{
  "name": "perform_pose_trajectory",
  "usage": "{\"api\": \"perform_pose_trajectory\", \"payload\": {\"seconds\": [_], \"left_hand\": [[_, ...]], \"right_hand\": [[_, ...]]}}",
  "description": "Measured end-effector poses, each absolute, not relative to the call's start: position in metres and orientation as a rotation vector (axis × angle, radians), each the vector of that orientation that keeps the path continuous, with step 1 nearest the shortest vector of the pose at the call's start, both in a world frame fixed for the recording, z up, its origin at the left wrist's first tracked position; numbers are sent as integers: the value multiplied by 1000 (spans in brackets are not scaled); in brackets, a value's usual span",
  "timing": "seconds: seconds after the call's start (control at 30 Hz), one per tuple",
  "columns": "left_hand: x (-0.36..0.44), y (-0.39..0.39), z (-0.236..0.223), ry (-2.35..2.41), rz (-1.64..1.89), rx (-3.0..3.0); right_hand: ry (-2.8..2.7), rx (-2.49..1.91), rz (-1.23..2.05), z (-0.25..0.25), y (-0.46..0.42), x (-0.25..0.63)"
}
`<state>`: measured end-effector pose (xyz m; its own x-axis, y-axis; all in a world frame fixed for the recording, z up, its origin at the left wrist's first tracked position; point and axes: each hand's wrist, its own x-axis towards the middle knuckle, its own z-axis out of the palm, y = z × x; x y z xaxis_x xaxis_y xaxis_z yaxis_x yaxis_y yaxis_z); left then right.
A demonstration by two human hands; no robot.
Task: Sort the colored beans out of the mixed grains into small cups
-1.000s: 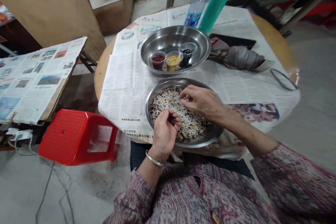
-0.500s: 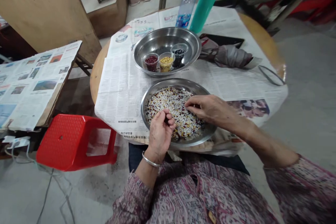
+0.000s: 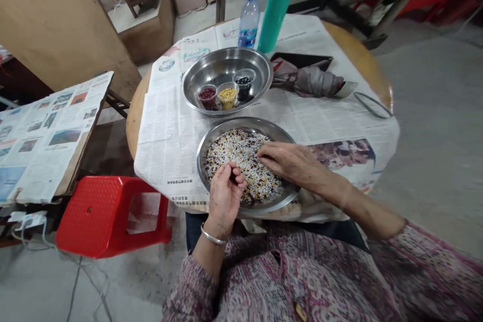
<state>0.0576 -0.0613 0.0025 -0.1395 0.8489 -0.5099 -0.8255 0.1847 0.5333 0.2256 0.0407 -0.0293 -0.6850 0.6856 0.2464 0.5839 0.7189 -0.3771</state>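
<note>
A round steel pan [image 3: 284,198] near the table's front edge holds a mix of white grains [image 3: 241,148] with dark red, yellow and black ones among them. Over its near left side, my left hand [image 3: 225,193] is turned palm up, fingers curled inward; what lies in the palm is hidden. My right hand [image 3: 285,162] reaches in from the right, thumb and fingertips pinched together at the grains. Anything between those fingertips is too small to make out. Behind, a steel basin [image 3: 204,68] holds clear cups of red beans [image 3: 207,94], yellow kernels [image 3: 227,94] and black beans [image 3: 244,82].
Newspaper [image 3: 160,126] covers the round table. A water bottle [image 3: 249,20], a tall green bottle [image 3: 277,10] and a folded grey umbrella [image 3: 313,79] stand or lie beyond the basin. To the left are a red stool [image 3: 90,216] and another newspaper-covered table [image 3: 49,126].
The view has shifted slightly, so the table items appear further left and lower. Both hands stay over the pan in nearly the same poses, the right still pinched at the grains.
</note>
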Motion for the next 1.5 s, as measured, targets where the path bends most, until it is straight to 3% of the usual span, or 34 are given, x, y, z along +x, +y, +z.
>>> {"api": "perform_pose_trajectory", "payload": {"seconds": [0.67, 1.2, 1.5], "left_hand": [[56, -59, 0, 973, 1408, 17], [57, -55, 4, 992, 1273, -16], [53, -55, 0, 932, 1277, -53]], "right_hand": [[-2636, -975, 266, -26, 24, 206], [-2276, -923, 640, 4, 15, 210], [-2618, -973, 325, -32, 38, 200]]}}
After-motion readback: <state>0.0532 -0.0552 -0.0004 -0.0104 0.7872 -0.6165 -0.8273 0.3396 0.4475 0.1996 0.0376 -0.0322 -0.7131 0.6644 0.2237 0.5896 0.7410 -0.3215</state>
